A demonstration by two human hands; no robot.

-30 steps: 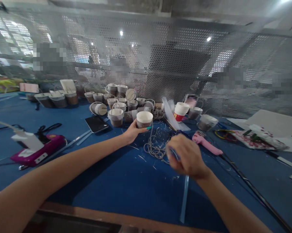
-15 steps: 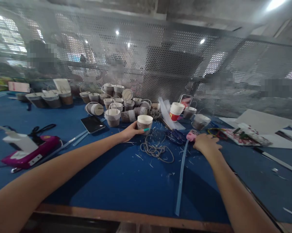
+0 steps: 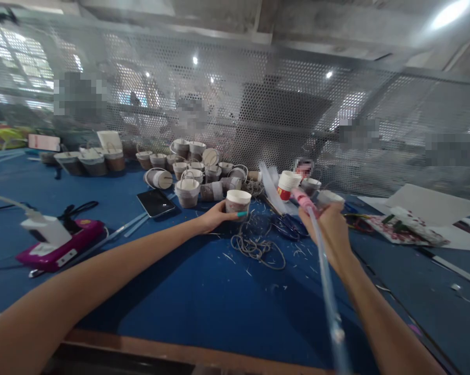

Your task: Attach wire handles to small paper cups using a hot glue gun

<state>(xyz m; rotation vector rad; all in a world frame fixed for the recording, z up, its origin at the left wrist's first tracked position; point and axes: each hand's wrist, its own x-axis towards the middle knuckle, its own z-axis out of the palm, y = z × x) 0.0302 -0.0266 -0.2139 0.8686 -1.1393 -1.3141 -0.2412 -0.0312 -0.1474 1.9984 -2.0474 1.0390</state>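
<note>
My left hand (image 3: 215,216) is closed round a small cup (image 3: 237,208) with a white rim and a grey-brown wrap, standing upright at the middle of the table. Its teal-painted thumbnail lies along the cup's near side. A pink hot glue gun (image 3: 304,200) is in the grip of my right hand (image 3: 329,226), its nozzle end pointing away from me. From its back a long clear glue stick (image 3: 325,286) trails toward the table's front edge. Loose grey cord (image 3: 258,249) lies tangled between my hands. Behind the glue gun stands a stack of white paper cups (image 3: 288,182).
Several small wrapped buckets with handles (image 3: 187,194) crowd the back. A black phone (image 3: 156,202) and a magenta power strip (image 3: 63,247) lie to the left. Dark blue scissors handles (image 3: 289,226) are near my right hand. Papers (image 3: 426,208) and a perforated screen (image 3: 235,94) stand beyond.
My right hand has taken hold of the glue gun and lifted it, and the glue stick has swung right. My left hand stays on the cup. The view has shifted slightly.
</note>
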